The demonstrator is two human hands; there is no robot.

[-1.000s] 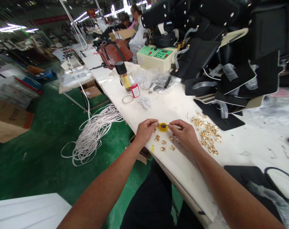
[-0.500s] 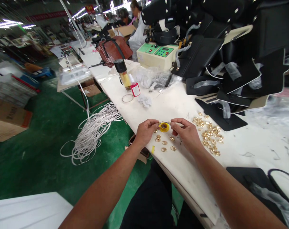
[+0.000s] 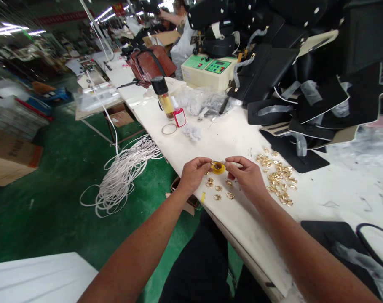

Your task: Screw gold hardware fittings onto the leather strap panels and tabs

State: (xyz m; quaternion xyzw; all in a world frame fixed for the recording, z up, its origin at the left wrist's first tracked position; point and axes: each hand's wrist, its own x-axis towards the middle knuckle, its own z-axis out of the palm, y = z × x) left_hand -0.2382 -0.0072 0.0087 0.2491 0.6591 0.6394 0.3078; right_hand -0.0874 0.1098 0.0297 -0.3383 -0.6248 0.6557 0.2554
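Note:
My left hand (image 3: 196, 170) is closed in a pinch on a small gold metal fitting (image 3: 212, 163), just over the rim of a yellow dish (image 3: 219, 170) with something dark inside. Between the fingertips of my right hand (image 3: 246, 171) is a slim, pale-handled tool (image 3: 235, 164), its thin tip pointing left toward the fitting. Whether tip and fitting touch is too small to tell. Several loose gold fittings (image 3: 218, 188) lie on the white table below the dish. A larger heap of gold fittings (image 3: 280, 179) spreads to the right of my right hand.
Black bag pieces (image 3: 267, 75) are piled at the back right. A red-labelled bottle (image 3: 179, 117), a black-capped jar (image 3: 164, 99) and a tape ring (image 3: 169, 129) stand or lie further back. Beyond them is a control box (image 3: 208, 73). Coiled white cord (image 3: 124, 176) covers the floor at left.
Both hands stay almost in place over the yellow dish, and the tool's tip has shifted slightly. In the background a person's arm has come up. The view has moved a little.

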